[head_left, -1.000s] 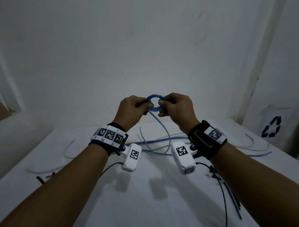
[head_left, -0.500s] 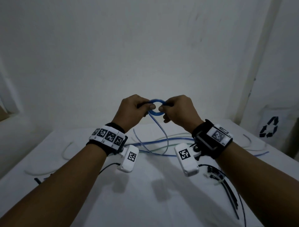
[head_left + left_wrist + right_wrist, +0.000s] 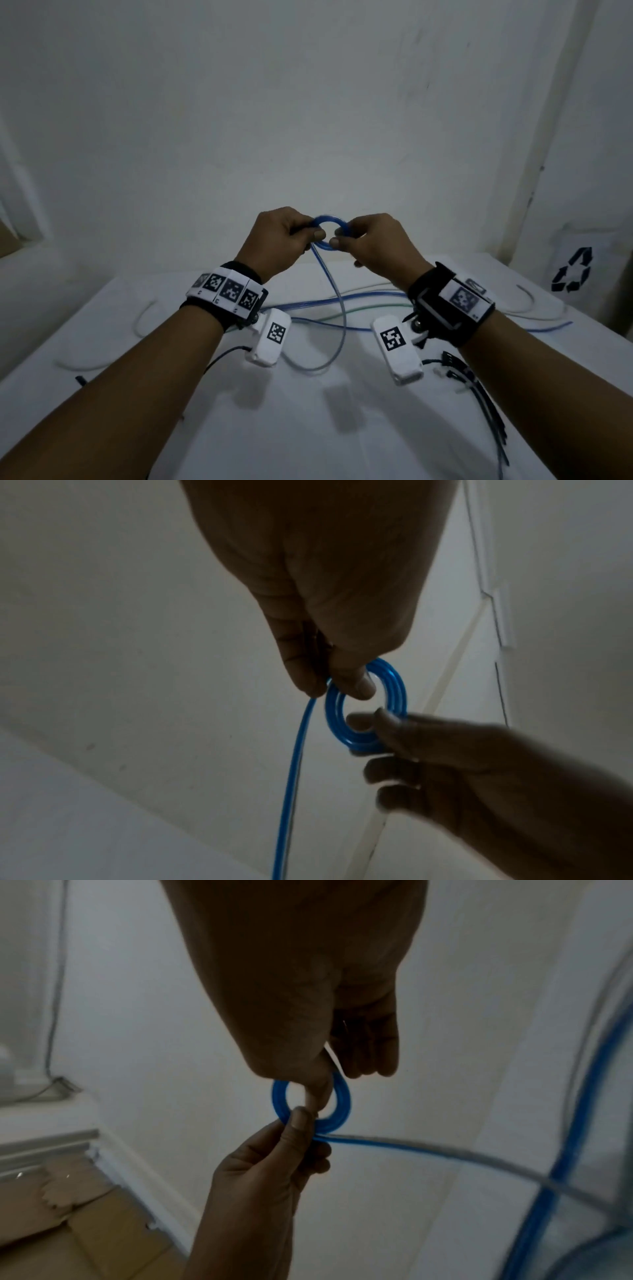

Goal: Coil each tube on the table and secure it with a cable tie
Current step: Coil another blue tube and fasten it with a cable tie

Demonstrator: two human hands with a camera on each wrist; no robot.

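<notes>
A small coil of blue tube [image 3: 329, 222] [image 3: 394, 685] [image 3: 342, 1099] is held up in the air above the table. My left hand [image 3: 291, 236] [image 3: 339, 680] pinches the coil's left side with thumb and fingers. My right hand [image 3: 363, 240] [image 3: 322, 1093] pinches its right side. The loose tail of the blue tube [image 3: 337, 294] [image 3: 291, 777] [image 3: 428, 1148] hangs from the coil down to the white table [image 3: 308, 428], where it curves in a wide loop.
More tubes lie across the back of the table: a blue one [image 3: 534, 329], a green one [image 3: 363, 310] and white ones [image 3: 534, 301] [image 3: 89, 365]. A bundle of black cable ties [image 3: 479, 394] lies at the right, near my right forearm. A wall stands close behind.
Both hands stayed raised with the coil between them. The hanging tail has swung lower and now loops further forward on the table.
</notes>
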